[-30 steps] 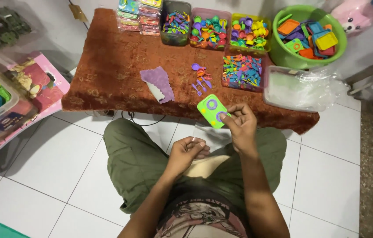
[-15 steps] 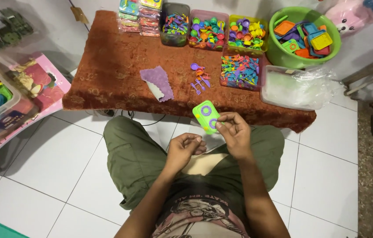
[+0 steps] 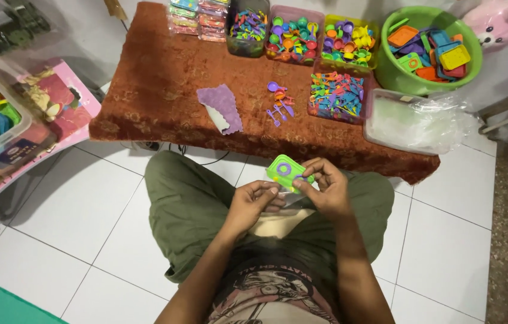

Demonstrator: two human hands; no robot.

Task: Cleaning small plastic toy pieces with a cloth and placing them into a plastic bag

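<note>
Both hands are up over the lap, just in front of the counter's near edge. The right hand [image 3: 326, 187] has the green toy tray [image 3: 286, 172], a small rounded green plate with purple pieces on its face; its fingers [image 3: 313, 170] are curled and clamped on the tray's right side, thumb underneath, so most of the tray sticks out to the left of the fingertips and tilts toward the camera. The left hand [image 3: 253, 204] sits just below and to the left, fingers bent together and pinching a thin clear plastic bag [image 3: 293, 201] that lies between the two hands; its fingertips come close under the tray's lower edge, though whether they touch it cannot be told. A pale flat thing [image 3: 278, 223] rests on the lap beneath the hands. Up on the counter [image 3: 158, 90], covered in rust-brown cloth, a purple cloth [image 3: 223, 105] lies near the middle, a scatter of small purple utensils [image 3: 279, 103] just right of it, then a box of mixed coloured pieces [image 3: 338, 96]. Along the far edge stand more tubs of bright toys, and a green basin [image 3: 429, 49] full of toy trays at the right, with a clear plastic box [image 3: 413, 123] in front of it.
</note>
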